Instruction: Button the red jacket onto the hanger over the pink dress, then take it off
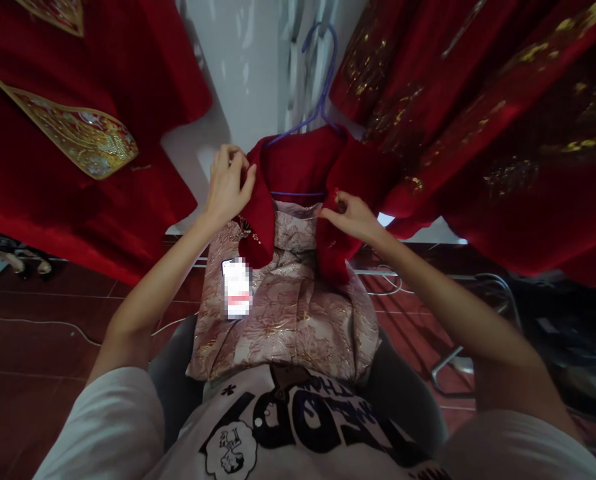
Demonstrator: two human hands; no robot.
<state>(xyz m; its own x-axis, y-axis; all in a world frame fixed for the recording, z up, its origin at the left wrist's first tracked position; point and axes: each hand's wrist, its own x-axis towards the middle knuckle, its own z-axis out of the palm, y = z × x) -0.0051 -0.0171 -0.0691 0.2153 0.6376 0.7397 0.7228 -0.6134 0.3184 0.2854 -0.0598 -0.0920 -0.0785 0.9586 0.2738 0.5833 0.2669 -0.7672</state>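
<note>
A small red garment (pixel 301 157) hangs on a purple wire hanger (pixel 323 87) in front of me. My left hand (pixel 229 180) pinches its left edge, fingers bent at the cloth. On the other side my right hand (pixel 351 215) grips the right front edge between thumb and fingers. Small embroidered details show on the left front panel. Pink and gold brocade fabric (pixel 298 307) lies across my lap beneath the garment. A lit phone (pixel 237 288) rests on the brocade at the left, its screen blurred out.
Large red cloths with gold decoration hang at the left (pixel 78 133) and right (pixel 478 133). A white surface (pixel 248 67) stands behind the hanger. Cables (pixel 38 321) and a metal chair leg (pixel 448 373) are on the red tiled floor. Shoes (pixel 31 261) are at the far left.
</note>
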